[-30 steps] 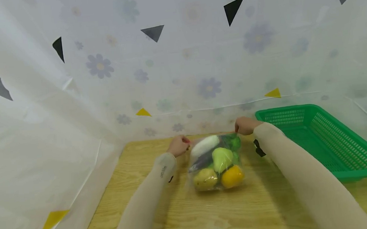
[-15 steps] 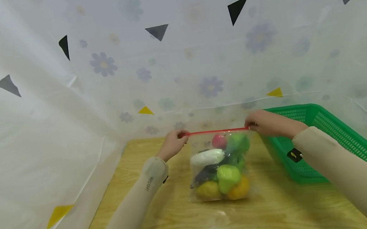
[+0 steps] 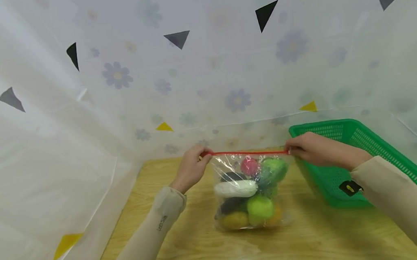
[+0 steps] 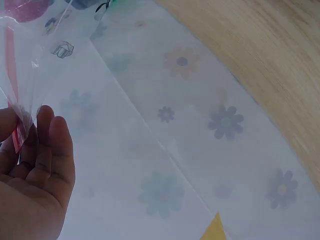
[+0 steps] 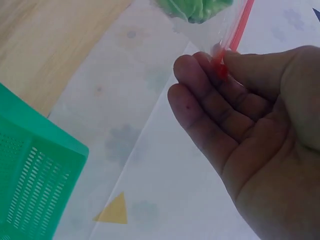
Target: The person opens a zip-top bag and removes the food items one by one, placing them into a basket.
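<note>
A clear zip bag [image 3: 233, 166] with a red zip strip along its top stands upright on the wooden table. Inside it are a white elongated vegetable [image 3: 236, 189], dark purple pieces, a light green one [image 3: 260, 206], a yellow-brown one [image 3: 235, 220], an orange one, a pink round one [image 3: 249, 166] and a leafy green one [image 3: 274, 169]. My left hand [image 3: 191, 168] pinches the strip's left end; the left wrist view shows the thumb against the fingers there. At the right end, my right hand [image 3: 314, 149] pinches the strip's red corner between thumb and fingers. The strip is stretched straight between them.
A green plastic basket [image 3: 386, 144] with slotted walls stands at the right, partly behind my right forearm. A pale flowered sheet [image 3: 205, 85] hangs behind and to the left of the wooden table [image 3: 188, 246].
The bag has been pulled up from lying flatter, its red strip now taut and its contents settled lower. My hands have moved apart, the right one further right in front of the basket.
</note>
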Available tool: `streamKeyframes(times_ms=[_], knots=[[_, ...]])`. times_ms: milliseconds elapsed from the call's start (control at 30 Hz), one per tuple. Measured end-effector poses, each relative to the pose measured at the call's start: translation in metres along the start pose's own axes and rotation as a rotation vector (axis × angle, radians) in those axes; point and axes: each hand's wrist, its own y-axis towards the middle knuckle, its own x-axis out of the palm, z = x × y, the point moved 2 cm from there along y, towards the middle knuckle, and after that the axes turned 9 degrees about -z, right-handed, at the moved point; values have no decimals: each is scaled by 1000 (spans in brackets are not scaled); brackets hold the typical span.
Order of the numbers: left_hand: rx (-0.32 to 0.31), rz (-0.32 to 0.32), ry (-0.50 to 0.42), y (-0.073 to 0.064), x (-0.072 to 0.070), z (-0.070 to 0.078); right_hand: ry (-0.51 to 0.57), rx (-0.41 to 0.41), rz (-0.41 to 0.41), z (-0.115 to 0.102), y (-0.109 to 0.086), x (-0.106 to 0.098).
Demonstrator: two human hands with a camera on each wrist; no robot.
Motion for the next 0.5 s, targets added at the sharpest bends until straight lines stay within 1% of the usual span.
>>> streamKeyframes(times_ms=[100, 200, 333, 433, 500], knots=[[42, 30, 28, -1, -4, 5, 22, 0, -13, 2, -3, 1], [80, 42, 41, -2, -8, 7, 43, 12, -15, 5, -5, 1], [85, 45, 84, -5, -12, 6, 44, 0, 10, 4, -5, 0], [89, 42, 167, -9, -12, 8, 27, -4, 46, 2, -4, 0], [109, 34, 257, -10, -9, 11, 7, -3, 69, 0, -5, 1]])
